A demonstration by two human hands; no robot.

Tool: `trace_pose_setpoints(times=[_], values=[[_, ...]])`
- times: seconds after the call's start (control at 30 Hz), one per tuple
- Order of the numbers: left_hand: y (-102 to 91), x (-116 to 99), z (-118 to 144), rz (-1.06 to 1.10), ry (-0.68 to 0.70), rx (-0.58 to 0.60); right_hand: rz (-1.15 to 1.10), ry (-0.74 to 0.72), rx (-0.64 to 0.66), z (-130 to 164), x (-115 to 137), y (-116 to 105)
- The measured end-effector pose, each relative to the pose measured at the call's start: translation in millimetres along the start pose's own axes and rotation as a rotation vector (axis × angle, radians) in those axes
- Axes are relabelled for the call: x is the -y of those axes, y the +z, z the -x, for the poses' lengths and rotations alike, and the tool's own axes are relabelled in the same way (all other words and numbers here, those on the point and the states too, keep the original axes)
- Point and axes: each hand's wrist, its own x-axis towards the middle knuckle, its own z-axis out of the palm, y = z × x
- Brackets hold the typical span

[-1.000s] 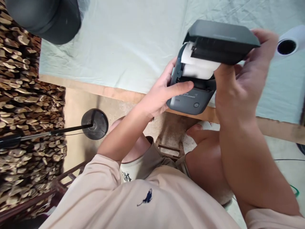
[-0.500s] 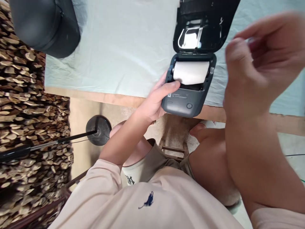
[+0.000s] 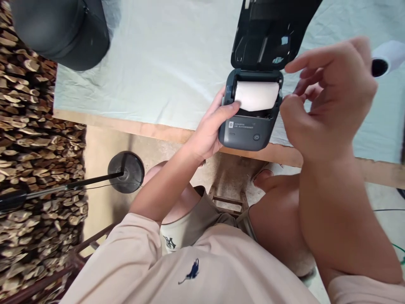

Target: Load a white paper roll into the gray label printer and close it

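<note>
Left hand [image 3: 208,130] wraps dark-grey plastic printer [image 3: 243,137], thumb at white paper roll [image 3: 257,96]. Right hand [image 3: 330,101] half-curled beside printer; hold unclear. Risks: jostled, raised black plastic lid [image 3: 264,36] could drop; 1-handed grip could slip, printer being over near edge of pale-green cloth-covered tabletop [image 3: 164,80].

I hold the dark grey printer [image 3: 243,136] over the near edge of the table [image 3: 152,127], its lid [image 3: 261,36] open on the far side, a white paper roll [image 3: 257,95] inside.
</note>
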Motion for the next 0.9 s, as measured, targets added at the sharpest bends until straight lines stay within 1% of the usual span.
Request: trace_pose_setpoints(times=[0.1, 0.17, 0.2, 0.27, 0.33, 0.4, 0.47, 0.53, 0.6, 0.67, 0.73, 0.77, 0.83, 0.9], values=[[-0.1, 0.5, 0.4, -0.041, -0.002, -0.006, -0.127, 0.154, 0.021, -1.0, -6.5, 8.9], [-0.7, 1.0, 0.4, -0.063, -0.023, -0.008, -0.170, 0.186, 0.028, -2.3, -9.9, 12.9], [-1.2, 1.4, 0.0, -0.055, -0.032, 0.002, -0.161, 0.177, 0.015, -3.0, -10.7, 13.6], [-2.4, 2.7, -1.5, 0.008, -0.028, 0.031, -0.109, 0.134, -0.047, -4.3, -10.9, 12.2], [-3.8, 4.9, -3.6, 0.108, 0.003, 0.054, -0.066, 0.054, -0.127, -4.5, -10.7, 8.5], [-4.8, 7.9, -5.6, 0.197, 0.025, 0.058, -0.069, -0.044, -0.152, -3.0, -11.5, 4.9], [-5.6, 10.9, -7.0, 0.265, 0.031, 0.053, -0.089, -0.162, -0.090, -0.1, -13.3, 2.4], [-6.0, 12.9, -7.3, 0.308, 0.038, 0.045, -0.085, -0.249, 0.018, 3.3, -14.9, 1.1], [-6.1, 13.3, -6.6, 0.315, 0.050, 0.038, -0.086, -0.303, 0.106, 6.1, -15.5, 0.2], [-6.1, 12.4, -4.9, 0.287, 0.054, 0.042, -0.126, -0.321, 0.142, 7.8, -16.0, -0.4], [-6.4, 11.1, -2.9, 0.237, 0.042, 0.051, -0.171, -0.292, 0.115, 8.6, -18.1, 0.0], [-6.8, 10.8, -2.0, 0.210, 0.033, 0.049, -0.186, -0.251, 0.073, 8.8, -20.0, 0.9], [-8.2, 11.0, -0.6, 0.165, 0.014, 0.034, -0.230, -0.127, -0.047, 8.7, -24.7, 3.9], [-9.9, 11.6, -0.2, 0.128, -0.005, 0.021, -0.298, -0.011, -0.118, 8.3, -28.5, 7.4]])
